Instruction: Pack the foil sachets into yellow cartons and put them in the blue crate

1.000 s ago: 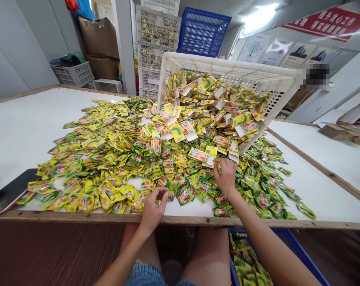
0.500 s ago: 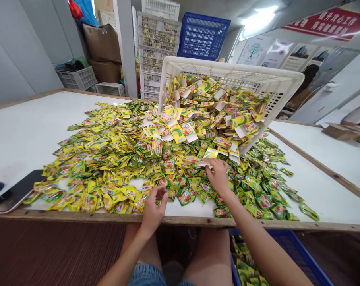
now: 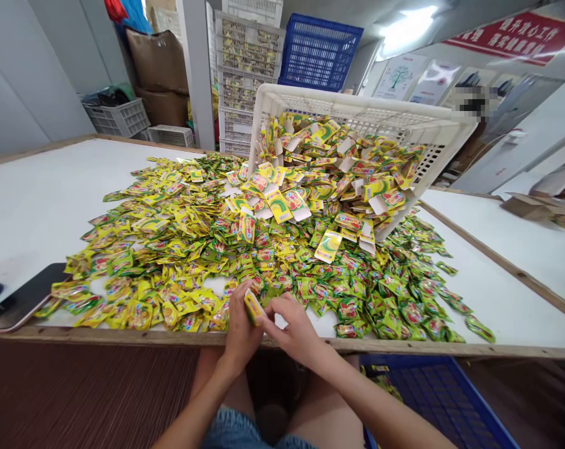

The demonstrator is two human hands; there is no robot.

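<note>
Close to the table's front edge, my left hand [image 3: 241,327] is closed around a small yellow carton [image 3: 253,307]. From the right, the fingers of my right hand [image 3: 292,325] pinch the same carton at its near end. Small yellow and green candy packets [image 3: 170,249] lie heaped across the table before my hands. Beyond them a white plastic crate [image 3: 362,100] lies tipped toward me, and small yellow cartons [image 3: 338,165] with open flaps spill from it. One yellow carton [image 3: 329,246] lies face up on the packets below the crate.
A phone-like dark slab [image 3: 27,296] lies at the left table edge. Below the table on the right stands a blue crate [image 3: 441,399] with packets inside. Stacked crates [image 3: 249,87] rise behind the table, and a wooden strip [image 3: 497,255] runs along the right.
My right hand has come back from the cartons by the crate to my left hand, bringing a yellow carton. My left hand has closed on that carton too.
</note>
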